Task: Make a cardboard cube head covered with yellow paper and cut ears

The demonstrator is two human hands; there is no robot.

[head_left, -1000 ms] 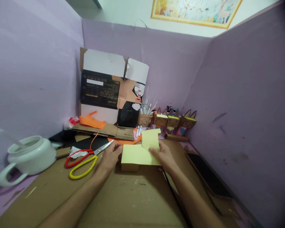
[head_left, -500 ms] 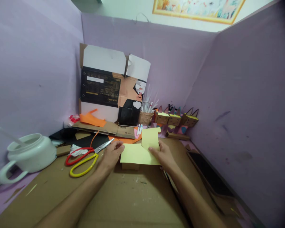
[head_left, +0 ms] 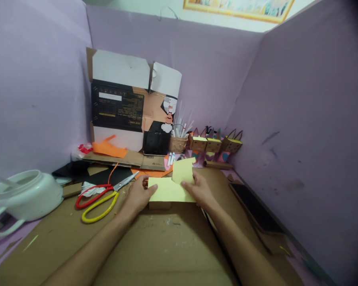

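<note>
Between my hands is a sheet of yellow paper (head_left: 167,191), cut to an L shape with a tall part at its right. My left hand (head_left: 139,193) pinches its left edge, thumb on top. My right hand (head_left: 201,189) grips the right side, its thumb lying on the paper and its fingers hidden behind. Under the sheet's front edge shows a small piece of brown cardboard (head_left: 160,205). Scissors (head_left: 107,194) with one red and one yellow handle lie on the table left of my left hand, blades pointing toward the back.
A white pot (head_left: 32,194) stands at far left. Behind are orange paper (head_left: 110,147), a flattened box (head_left: 117,105), a basket (head_left: 178,144) of white sticks, markers (head_left: 171,159) and small eared cardboard figures (head_left: 214,144). A dark flat phone-like object (head_left: 255,207) lies at right on the cardboard-covered table (head_left: 155,254).
My left thumb has come down onto the yellow paper, and my left hand now grips its edge. The whole view has shifted slightly, with things appearing farther left.
</note>
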